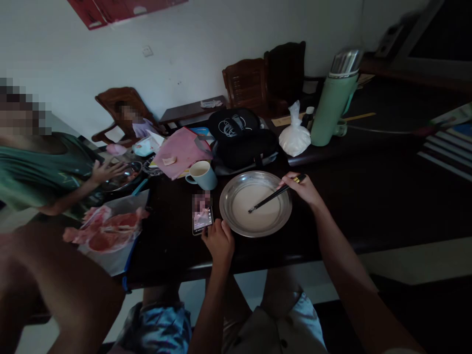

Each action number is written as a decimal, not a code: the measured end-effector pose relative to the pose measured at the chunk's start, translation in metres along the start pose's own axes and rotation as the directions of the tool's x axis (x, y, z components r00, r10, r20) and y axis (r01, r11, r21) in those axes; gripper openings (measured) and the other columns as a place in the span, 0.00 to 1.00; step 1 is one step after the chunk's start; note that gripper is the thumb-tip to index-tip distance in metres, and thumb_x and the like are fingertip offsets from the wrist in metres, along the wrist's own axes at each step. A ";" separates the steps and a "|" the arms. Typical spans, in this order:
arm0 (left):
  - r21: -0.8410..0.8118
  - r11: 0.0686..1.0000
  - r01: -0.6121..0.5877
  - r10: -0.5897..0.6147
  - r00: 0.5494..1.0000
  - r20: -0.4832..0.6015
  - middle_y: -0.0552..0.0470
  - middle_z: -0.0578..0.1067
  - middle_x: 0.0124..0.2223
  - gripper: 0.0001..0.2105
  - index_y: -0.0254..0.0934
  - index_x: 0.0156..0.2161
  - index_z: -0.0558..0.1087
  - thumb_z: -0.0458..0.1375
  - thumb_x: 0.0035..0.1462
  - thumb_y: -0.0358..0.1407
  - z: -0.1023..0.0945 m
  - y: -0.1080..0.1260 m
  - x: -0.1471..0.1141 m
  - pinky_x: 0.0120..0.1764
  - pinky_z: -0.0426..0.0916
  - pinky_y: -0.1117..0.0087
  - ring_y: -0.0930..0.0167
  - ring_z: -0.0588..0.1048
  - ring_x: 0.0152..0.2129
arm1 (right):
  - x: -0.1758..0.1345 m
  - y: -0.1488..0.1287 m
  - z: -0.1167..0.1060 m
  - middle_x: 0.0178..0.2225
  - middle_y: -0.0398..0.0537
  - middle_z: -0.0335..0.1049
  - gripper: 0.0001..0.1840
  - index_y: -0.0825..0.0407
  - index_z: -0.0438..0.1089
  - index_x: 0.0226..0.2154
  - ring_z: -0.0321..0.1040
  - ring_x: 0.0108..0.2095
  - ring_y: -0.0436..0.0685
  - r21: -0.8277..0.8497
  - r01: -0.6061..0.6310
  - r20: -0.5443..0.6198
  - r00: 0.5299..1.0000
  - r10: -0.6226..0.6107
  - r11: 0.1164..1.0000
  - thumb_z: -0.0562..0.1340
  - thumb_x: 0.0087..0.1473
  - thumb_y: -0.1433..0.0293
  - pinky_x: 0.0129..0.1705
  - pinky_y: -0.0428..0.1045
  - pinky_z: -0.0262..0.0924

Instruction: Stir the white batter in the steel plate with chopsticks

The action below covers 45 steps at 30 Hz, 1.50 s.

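A metal basin (225, 209) with pale, milky liquid sits on the dark table before me. My right hand (300, 187) is closed around a pair of black chopsticks (271, 198) with gold bands, slanting over the basin, their tips at the liquid. Between the basin's lower left rim and a phone (202, 214) rests my left hand (220, 241), its fingers bent but apart. Its fingertips reach the phone's lower edge and lie against the rim; whether they press on either I cannot tell. The phone lies face up with its screen lit.
Behind the basin are a mug (204, 176), a black bag (241, 147), a knotted bag of white powder (295, 140) and a tall green thermos (335, 103). Raw meat (110, 228) lies on plastic at left, beside a person (47, 172) whose hand is over a bowl (129, 176).
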<state>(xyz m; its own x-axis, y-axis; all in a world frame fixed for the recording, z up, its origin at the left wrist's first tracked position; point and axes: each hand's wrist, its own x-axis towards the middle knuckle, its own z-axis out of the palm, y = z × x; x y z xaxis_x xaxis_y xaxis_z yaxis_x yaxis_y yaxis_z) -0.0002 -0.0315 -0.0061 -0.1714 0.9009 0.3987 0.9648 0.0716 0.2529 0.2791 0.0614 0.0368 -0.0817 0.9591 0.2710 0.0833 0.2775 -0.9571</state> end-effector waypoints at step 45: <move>-0.139 0.937 -0.321 0.339 0.931 0.132 0.53 0.67 0.22 0.13 0.41 0.28 0.62 0.42 0.61 0.42 -0.009 -0.029 0.038 0.54 0.61 0.60 0.67 0.71 0.27 | 0.001 0.003 -0.002 0.28 0.45 0.78 0.17 0.50 0.74 0.25 0.75 0.33 0.57 -0.019 0.071 -0.006 0.997 -0.071 0.997 0.62 0.53 0.54 0.40 0.51 0.66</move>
<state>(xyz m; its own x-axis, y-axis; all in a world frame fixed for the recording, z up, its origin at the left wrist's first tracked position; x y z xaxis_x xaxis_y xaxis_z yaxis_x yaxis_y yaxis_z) -0.0362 -0.0036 0.0098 0.1941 0.9200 0.3405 0.9310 -0.2822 0.2315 0.2817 0.0634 0.0341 -0.0815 0.9374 0.3385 0.0962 0.3455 -0.9335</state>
